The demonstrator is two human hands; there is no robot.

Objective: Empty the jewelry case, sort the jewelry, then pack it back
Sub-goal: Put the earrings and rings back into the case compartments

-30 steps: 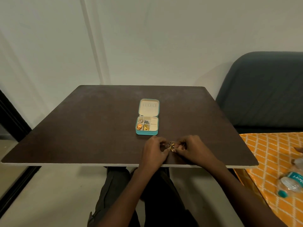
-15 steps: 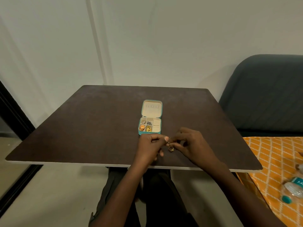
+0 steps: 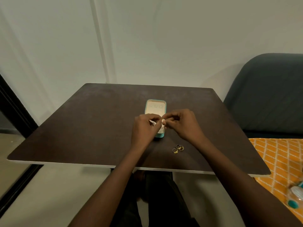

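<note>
We look down at a dark brown square table [image 3: 85, 128] standing against a plain pale wall [image 3: 147, 38]. To the right sits a dark grey upholstered seat [image 3: 268, 95], and beside the table's near right corner lies an orange cloth with a white lattice pattern [image 3: 282, 161], where a clear plastic bottle with a teal cap [image 3: 295, 195] lies on its side at the frame's edge.

Both bare forearms reach in from the bottom of the view and meet over the middle of the table. The left hand [image 3: 144, 126] has its fingers curled inward, thumb and forefinger pinching a small pale silvery piece [image 3: 153, 123] that is too small for us to identify. The right hand [image 3: 183, 123] mirrors it, fingers curled and its fingertips pinched together just beside the left hand's; we cannot tell for certain what they hold, as it is tiny and blurred.

Directly under and behind the hands lies the teal jewelry case [image 3: 155, 106], open, its cream-lined lid flat on the table toward the wall. The hands hide most of its tray.

Nearer to us, just right of the case, three small gold rings [image 3: 178, 148] lie together on the table.
</note>
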